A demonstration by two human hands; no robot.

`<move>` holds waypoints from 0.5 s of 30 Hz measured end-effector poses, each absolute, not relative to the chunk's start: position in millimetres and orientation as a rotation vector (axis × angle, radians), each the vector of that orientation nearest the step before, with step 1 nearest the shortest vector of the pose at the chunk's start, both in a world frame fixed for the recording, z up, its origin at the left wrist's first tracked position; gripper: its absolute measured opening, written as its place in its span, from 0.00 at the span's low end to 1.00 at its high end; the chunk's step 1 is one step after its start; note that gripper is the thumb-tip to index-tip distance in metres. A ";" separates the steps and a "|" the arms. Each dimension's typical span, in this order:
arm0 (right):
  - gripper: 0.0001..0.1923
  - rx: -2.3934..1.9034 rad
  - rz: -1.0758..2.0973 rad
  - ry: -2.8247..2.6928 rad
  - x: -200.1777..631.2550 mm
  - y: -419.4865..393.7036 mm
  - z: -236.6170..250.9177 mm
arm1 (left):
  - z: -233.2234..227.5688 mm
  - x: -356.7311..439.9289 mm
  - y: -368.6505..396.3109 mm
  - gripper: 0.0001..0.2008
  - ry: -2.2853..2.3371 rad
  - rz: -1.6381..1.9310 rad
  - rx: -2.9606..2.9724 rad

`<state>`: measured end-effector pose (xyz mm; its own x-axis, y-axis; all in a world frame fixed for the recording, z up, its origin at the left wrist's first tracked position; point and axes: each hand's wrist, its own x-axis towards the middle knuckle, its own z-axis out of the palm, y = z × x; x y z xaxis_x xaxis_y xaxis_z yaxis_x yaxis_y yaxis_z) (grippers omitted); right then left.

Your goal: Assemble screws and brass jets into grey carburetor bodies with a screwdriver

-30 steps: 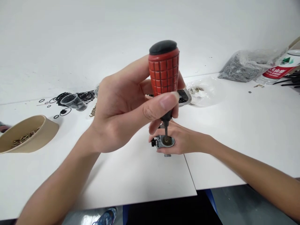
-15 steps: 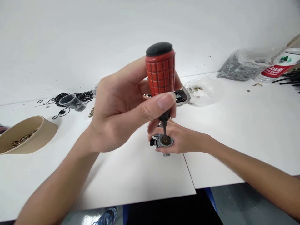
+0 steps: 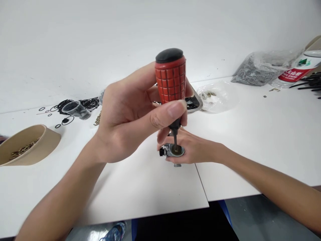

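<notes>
My left hand is closed around the red and black handle of a screwdriver, which stands almost upright. Its shaft runs down to a brass-coloured disc inside the round opening of a small grey metal part, where the tip meets the middle of the disc. Fingers of my right hand wrap round this metal part and hold it low over the white table. A black fitting sticks out of its left side. Much of the part is hidden by my right hand.
A tan bowl of small screws stands at the left. Behind it lie black rubber rings and a clear plastic cup. Further back are a metal tray, a plastic bag, a bag of grey parts and a labelled bottle.
Both hands keep their grips, and the screwdriver tip stays on the disc. The handle has tilted or turned very slightly; the whole view has shifted a little.
</notes>
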<state>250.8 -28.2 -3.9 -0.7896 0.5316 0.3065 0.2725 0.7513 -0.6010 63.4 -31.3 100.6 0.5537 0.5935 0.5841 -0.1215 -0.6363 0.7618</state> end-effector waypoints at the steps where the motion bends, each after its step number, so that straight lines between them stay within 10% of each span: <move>1: 0.18 -0.615 0.777 -2.481 251.8 -27.8 -3.4 | 101.0 63.3 -31.4 0.08 0.364 1.141 1.990; 6: 0.29 -0.642 1.027 -2.431 264.0 -24.2 2.9 | 105.2 65.6 -36.0 0.07 0.345 1.204 1.970; 10: 0.27 -0.651 1.011 -2.462 269.1 -23.7 5.1 | 107.2 67.8 -38.2 0.27 0.373 1.259 1.965; 15: 0.23 -0.631 0.884 -2.543 261.6 -26.6 2.3 | 105.5 68.7 -34.5 0.22 0.322 1.211 1.963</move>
